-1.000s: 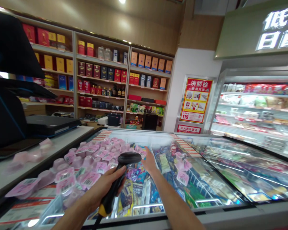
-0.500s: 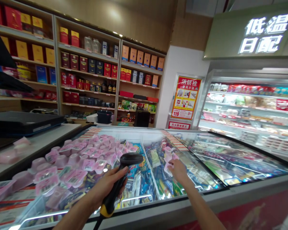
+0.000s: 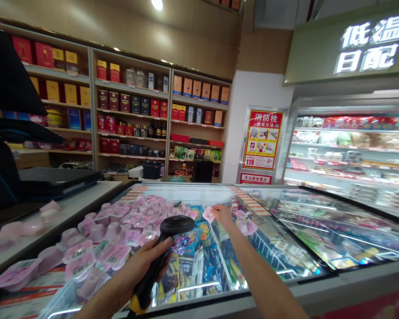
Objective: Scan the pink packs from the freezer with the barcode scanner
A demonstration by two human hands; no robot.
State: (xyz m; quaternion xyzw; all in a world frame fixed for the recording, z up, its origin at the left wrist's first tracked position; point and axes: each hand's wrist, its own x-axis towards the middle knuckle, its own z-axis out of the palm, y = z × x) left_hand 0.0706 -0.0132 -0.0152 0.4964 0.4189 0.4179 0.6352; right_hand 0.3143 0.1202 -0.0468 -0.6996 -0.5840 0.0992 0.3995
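My left hand (image 3: 149,261) is wrapped round the handle of a black-and-yellow barcode scanner (image 3: 177,225), its head pointing right. With its fingertips, my right hand (image 3: 222,215) pinches a small pink cup (image 3: 209,215) whose barcode label faces me, to the right of the scanner head. Below both hands is the glass top of a chest freezer (image 3: 193,189), with colourful packets (image 3: 193,266) visible under it. Many similar pink cups (image 3: 133,219) are heaped on the left of the glass. A few more pink cups (image 3: 246,223) lie right of my right wrist.
On the left, a counter (image 3: 86,195) carries a black device (image 3: 53,181) and several pink cups (image 3: 29,226). Shelves (image 3: 133,119) of boxes and bottles stand behind. A lit refrigerated display (image 3: 352,150) is at the right, beside a red-and-yellow wall poster (image 3: 261,139).
My right hand has lifted a pink cup from the small group on the right and brought it left, nearer the scanner. The view has tilted up and turned slightly left.
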